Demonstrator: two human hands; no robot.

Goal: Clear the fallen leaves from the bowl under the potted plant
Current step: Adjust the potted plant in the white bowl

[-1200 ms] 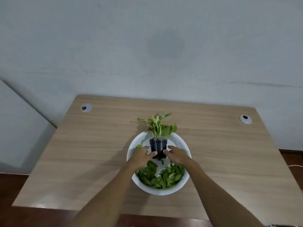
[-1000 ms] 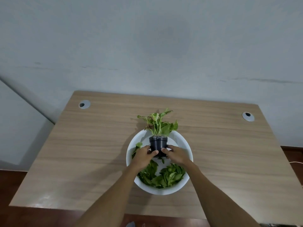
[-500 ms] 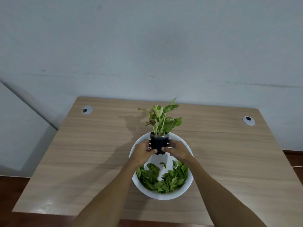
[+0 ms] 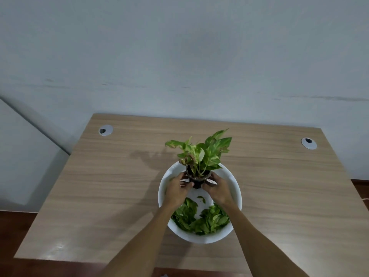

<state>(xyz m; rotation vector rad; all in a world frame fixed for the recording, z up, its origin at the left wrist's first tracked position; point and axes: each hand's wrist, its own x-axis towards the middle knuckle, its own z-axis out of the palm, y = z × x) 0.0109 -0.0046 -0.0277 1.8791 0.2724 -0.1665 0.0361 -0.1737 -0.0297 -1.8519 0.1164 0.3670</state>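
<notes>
Both hands clamped on the small dark pot at frame centre — left hand on its left wall, right hand on its right — plant leaning toward the upper right. Below, at lower centre, white bowl with fallen leaves heaped along its near side. Best kept level and carried well clear of the rim — then set down on bare desk before gathering leaves.

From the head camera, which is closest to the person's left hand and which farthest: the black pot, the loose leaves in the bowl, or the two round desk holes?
From the left hand:
1. Black pot, gripped.
2. Loose leaves, just below.
3. Left desk hole, far left corner.
4. Right desk hole, far right corner.
</notes>
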